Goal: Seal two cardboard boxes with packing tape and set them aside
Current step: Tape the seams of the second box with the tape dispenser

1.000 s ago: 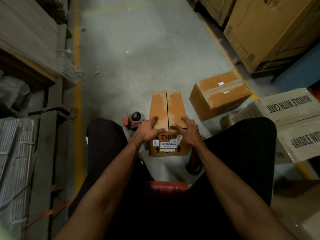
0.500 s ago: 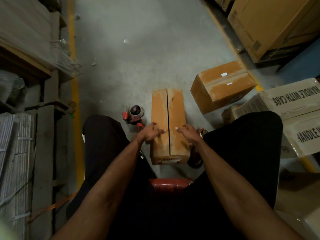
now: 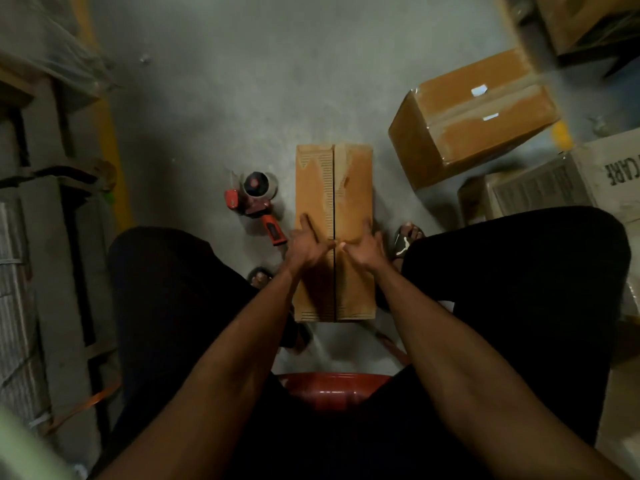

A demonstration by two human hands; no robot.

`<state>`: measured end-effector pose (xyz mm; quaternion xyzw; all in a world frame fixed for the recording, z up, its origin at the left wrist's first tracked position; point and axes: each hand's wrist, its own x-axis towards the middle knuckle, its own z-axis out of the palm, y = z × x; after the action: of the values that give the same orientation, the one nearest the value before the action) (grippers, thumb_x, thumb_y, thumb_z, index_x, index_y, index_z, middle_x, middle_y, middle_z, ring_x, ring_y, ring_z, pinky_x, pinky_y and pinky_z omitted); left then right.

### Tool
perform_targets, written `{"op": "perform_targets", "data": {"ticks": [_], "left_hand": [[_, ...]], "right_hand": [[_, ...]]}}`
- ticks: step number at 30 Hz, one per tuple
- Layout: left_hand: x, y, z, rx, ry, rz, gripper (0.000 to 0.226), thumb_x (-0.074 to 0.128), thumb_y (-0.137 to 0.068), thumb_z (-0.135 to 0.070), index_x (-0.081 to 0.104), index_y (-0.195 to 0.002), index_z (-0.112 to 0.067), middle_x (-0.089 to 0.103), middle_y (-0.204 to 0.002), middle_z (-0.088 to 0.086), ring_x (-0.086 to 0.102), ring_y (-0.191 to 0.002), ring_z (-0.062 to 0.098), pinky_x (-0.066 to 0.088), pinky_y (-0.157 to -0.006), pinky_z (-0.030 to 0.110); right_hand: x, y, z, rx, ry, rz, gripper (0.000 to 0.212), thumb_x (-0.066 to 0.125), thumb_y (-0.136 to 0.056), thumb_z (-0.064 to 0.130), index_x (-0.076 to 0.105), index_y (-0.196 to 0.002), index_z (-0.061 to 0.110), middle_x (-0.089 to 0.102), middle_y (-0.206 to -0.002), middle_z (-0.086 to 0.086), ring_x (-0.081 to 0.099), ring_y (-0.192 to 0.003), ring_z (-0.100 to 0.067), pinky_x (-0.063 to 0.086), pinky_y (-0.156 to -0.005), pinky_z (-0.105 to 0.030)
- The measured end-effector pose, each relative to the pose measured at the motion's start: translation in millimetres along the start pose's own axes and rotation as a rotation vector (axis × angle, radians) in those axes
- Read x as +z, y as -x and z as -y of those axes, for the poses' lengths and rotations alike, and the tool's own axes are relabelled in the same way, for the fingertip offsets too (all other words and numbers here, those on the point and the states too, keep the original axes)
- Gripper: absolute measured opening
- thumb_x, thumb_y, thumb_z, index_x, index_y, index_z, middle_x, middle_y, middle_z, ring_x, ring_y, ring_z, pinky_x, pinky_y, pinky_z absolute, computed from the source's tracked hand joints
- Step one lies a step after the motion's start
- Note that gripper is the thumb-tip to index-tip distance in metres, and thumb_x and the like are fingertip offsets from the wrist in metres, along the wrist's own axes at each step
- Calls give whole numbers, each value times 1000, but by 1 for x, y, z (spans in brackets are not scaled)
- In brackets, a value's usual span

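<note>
Concrete floor [image 3: 214,109]: one unsealed box [image 3: 334,188] beneath splayed, flat-pressing left hand [image 3: 306,245] and right hand [image 3: 363,249]; one taped box [image 3: 474,119] right; one tape dispenser [image 3: 258,199] left.

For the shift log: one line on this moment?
left hand: flat on box | right hand: same | seam: untaped | tape gun: on floor

Dim, murky light — corners fall into shadow, edges bow and smear with wide-angle blur.
</note>
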<state>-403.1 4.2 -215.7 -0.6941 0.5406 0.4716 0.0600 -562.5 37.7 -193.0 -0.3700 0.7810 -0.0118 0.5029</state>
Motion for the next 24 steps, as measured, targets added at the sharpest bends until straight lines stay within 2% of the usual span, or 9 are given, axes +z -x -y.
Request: {"op": "perform_targets", "data": {"ticks": [2, 5, 8, 10, 14, 17, 20, 24], "left_hand": [[8, -6, -4, -2, 0, -2, 124, 69, -78, -69, -12, -160, -22, 34, -147, 38, 44, -130, 57, 41, -109, 59], [5, -11, -10, 38, -15, -19, 124, 71, -81, -64, -17, -160, -26, 34, -144, 36, 48, -124, 57, 43, -105, 57], [2, -15, -17, 40, -46, -26, 127, 74, -79, -62, -22, -158, -34, 35, -139, 34, 52, -118, 54, 45, -100, 56], [6, -16, -21, 13, -54, -39, 128, 75, -79, -62, -26, -155, -40, 31, -142, 35, 48, -121, 57, 44, -101, 58], [13, -14, -24, -26, -72, -127, 127, 79, -79, -57, -21, -156, -44, 32, -138, 29, 49, -120, 52, 44, -99, 57], [11, -16, -25, 2, -37, -136, 131, 82, -74, -58, -20, -156, -46, 34, -136, 28, 51, -119, 51, 45, -98, 54], [5, -20, -21, 20, -13, -141, 134, 85, -69, -59, -15, -158, -45, 37, -132, 27, 51, -117, 49, 45, -98, 51], [-9, -30, -28, 110, -20, -151, 122, 77, -66, -58, 1, -160, -40, 37, -134, 24, 48, -119, 46, 44, -102, 50]], "right_hand": [[3, -10, 2, -21, -42, -16, 104, 67, -94, 43, -11, -161, 31, 0, -166, -27, 14, -151, -47, 20, -122, -56], [5, -23, 2, -17, -49, -70, 109, 74, -91, 33, -10, -160, 37, 5, -166, -26, 14, -151, -48, 20, -120, -59], [8, -29, 4, 16, -2, -145, 112, 78, -88, 30, -7, -159, 43, 17, -164, -21, 26, -146, -51, 29, -114, -61], [11, -30, 6, 29, 36, -184, 111, 78, -88, 28, -7, -159, 44, 20, -164, -19, 33, -142, -51, 36, -108, -62], [15, -31, 11, 53, 38, -204, 112, 78, -88, 24, -6, -159, 45, 19, -164, -17, 35, -141, -51, 38, -106, -61], [10, -29, 15, 66, -4, -191, 114, 79, -86, 21, -6, -159, 45, 21, -164, -18, 32, -143, -49, 36, -108, -62], [4, -28, 20, 49, -24, -166, 122, 82, -82, 33, -14, -155, 50, 21, -161, -22, 33, -142, -50, 35, -109, -62], [-2, -29, 29, 39, -93, -156, 114, 77, -85, 40, -12, -156, 50, 20, -161, -20, 33, -142, -49, 33, -113, -60]]}}
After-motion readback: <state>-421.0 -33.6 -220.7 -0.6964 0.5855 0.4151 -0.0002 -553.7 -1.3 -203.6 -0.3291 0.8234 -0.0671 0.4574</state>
